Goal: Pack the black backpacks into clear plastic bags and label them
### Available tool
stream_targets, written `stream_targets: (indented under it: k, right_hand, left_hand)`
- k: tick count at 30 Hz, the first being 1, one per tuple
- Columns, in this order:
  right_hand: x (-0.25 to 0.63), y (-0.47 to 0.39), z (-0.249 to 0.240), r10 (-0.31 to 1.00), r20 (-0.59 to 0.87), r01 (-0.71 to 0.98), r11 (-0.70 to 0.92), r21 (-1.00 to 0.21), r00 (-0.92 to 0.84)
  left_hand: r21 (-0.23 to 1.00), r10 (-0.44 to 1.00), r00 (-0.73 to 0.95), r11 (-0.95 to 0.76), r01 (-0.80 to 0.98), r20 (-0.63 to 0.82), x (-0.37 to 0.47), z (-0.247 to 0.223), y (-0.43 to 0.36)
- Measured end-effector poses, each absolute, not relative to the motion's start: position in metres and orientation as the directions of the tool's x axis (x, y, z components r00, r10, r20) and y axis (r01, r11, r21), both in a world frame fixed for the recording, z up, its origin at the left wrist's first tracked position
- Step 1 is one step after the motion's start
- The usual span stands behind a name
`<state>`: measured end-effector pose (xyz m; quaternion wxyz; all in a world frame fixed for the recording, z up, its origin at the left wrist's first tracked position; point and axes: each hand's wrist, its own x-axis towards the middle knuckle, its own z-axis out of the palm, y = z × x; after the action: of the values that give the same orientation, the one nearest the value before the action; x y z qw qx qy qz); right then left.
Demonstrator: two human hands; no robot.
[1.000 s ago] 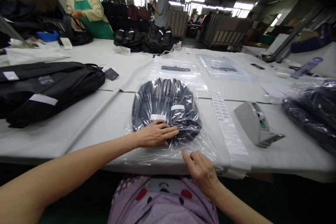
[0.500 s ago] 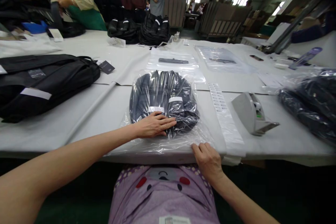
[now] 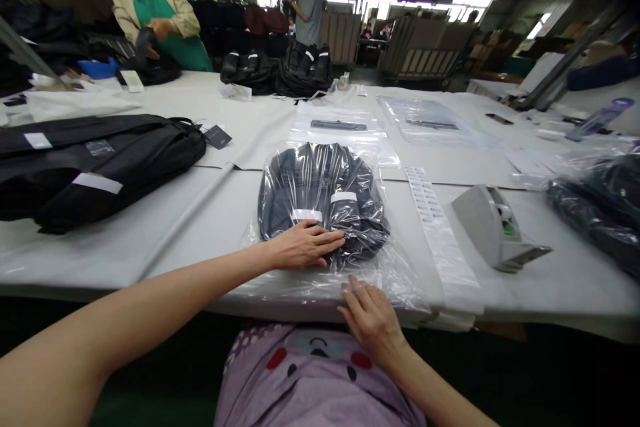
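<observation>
A dark backpack [image 3: 310,177] lies inside a clear plastic bag [image 3: 400,273] at the front of the white-covered table, its straps crossed by white bands. Flat on the plastic over the backpack's lower part rests my left hand [image 3: 305,245], fingers stretched out to the right. My right hand [image 3: 371,315] is at the table's front edge, with its fingers extended and slightly apart on the loose lower end of the bag. No object shows in either hand.
To the right stand a sticker sheet [image 3: 424,193], a grey tape dispenser [image 3: 483,223] and another bagged dark item [image 3: 605,207]. A black backpack [image 3: 100,167] lies left. Flat plastic bags [image 3: 340,137] lie behind. Across the table, a person in a green apron [image 3: 165,20] handles a strap.
My right hand has moved left along the bag's lower end and its curled fingers have straightened. My left hand stays on the backpack. The view has shifted slightly.
</observation>
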<state>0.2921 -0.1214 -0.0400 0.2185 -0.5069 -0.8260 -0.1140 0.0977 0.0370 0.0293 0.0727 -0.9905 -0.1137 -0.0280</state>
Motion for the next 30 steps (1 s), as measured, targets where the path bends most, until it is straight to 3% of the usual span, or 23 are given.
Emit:
stream_targets:
  k: [4,9,16,19,21,26,30]
  right_hand:
    - [0.273,-0.101,-0.054,0.706,0.593,0.832,0.544,-0.104,-0.388]
    - [0.266,-0.075,-0.075,0.566,0.763,0.804,0.586,-0.104,-0.314]
    - [0.253,-0.102,-0.069,0.482,0.779,0.634,0.76,-0.145,-0.4]
    - [0.255,-0.129,-0.06,0.525,0.736,0.567,0.79,-0.234,-0.428]
    - [0.261,-0.136,-0.05,0.588,0.706,0.627,0.734,-0.262,-0.394]
    - [0.27,-0.11,-0.035,0.722,0.602,0.843,0.518,-0.146,-0.34]
    - [0.254,-0.087,-0.043,0.805,0.413,0.827,0.532,-0.182,-0.426]
  left_hand:
    - [-0.182,0.309,0.946,-0.929,0.322,0.097,0.103,0.037,0.022]
    - [-0.261,0.341,0.928,-0.892,0.37,0.15,0.106,0.023,0.017]
    - [-0.295,0.306,0.937,-0.892,0.344,0.167,0.107,0.017,0.04]
    - [-0.298,0.304,0.943,-0.895,0.331,0.133,0.109,0.017,0.052]
    - [-0.29,0.292,0.949,-0.904,0.313,0.116,0.11,0.017,0.057]
    - [-0.269,0.282,0.952,-0.914,0.305,0.119,0.109,0.018,0.059]
    - [-0.275,0.284,0.952,-0.912,0.306,0.117,0.109,0.02,0.058]
